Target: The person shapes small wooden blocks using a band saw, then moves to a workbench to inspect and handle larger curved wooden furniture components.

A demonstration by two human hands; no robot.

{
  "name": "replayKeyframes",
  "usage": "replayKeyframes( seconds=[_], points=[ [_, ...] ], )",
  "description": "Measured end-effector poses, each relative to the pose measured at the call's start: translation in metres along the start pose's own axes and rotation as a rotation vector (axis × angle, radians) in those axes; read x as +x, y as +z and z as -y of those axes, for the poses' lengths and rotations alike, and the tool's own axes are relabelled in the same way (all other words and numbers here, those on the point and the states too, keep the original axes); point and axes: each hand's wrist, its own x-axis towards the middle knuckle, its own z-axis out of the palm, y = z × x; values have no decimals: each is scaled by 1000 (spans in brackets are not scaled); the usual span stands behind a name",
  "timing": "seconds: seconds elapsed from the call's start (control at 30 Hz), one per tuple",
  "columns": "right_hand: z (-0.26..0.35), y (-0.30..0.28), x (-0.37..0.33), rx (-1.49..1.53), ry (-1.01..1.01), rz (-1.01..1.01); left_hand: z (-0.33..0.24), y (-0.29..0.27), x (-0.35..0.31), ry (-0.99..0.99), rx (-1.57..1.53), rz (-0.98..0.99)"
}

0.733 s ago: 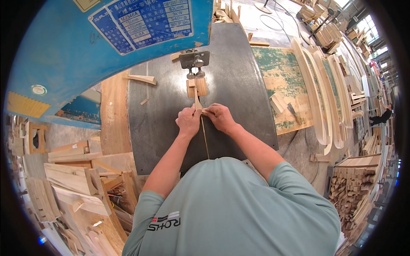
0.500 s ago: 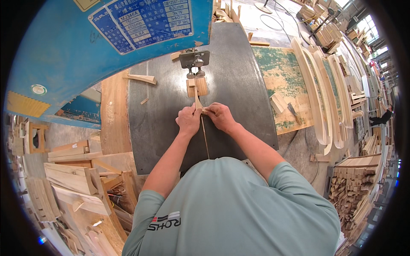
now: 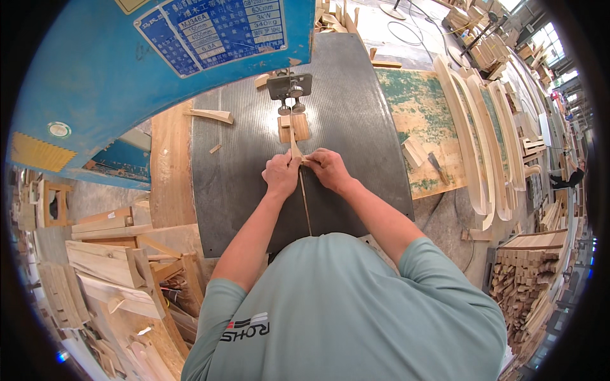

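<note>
Wood strip (image 3: 297, 151), thin at its far end and wider at the near one, points to 12 o'clock just above the middle of the view, over a dark grey metal desk (image 3: 356, 114). The left hand (image 3: 281, 175) pinches its near end from 8 o'clock and the right hand (image 3: 328, 170) from 4 o'clock — both clamped on it, set close together; whether their fingertips touch each other cannot be told. The strip's thin end reaches over a brown wooden square (image 3: 302, 130), and beyond that, at 12 o'clock, stands a metal guide (image 3: 290, 89) with round rollers. A narrow slot (image 3: 306, 206) runs from the hands toward 6 o'clock, where the person's grey-green shirt (image 3: 368, 305) fills the view. From the hands, a pale offcut (image 3: 213, 115) lies at 10 o'clock, with a small wood chip (image 3: 216, 148) nearer 9. A large blue machine body (image 3: 95, 95) curves across 10 to 12 o'clock. At 3 o'clock, a board flecked with green (image 3: 413, 95) bears a wood block (image 3: 414, 153) and a flat-bladed tool (image 3: 437, 166) — long curved timbers (image 3: 476, 140) lie past them. Stacked wood sticks (image 3: 521, 279) stand at 4 o'clock; thick beams (image 3: 105, 263) lie at 8.
</note>
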Motion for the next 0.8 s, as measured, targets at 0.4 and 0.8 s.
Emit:
replayKeyframes(
  seconds=[0.4, 0.8],
  points=[
    [-1, -5, 2, 5, 12, 18, 0, 5, -1, 25, -18, -57],
    [-3, -5, 7, 5, 1, -1, 0, 6, 6, 20, -32, -79]
  ],
)
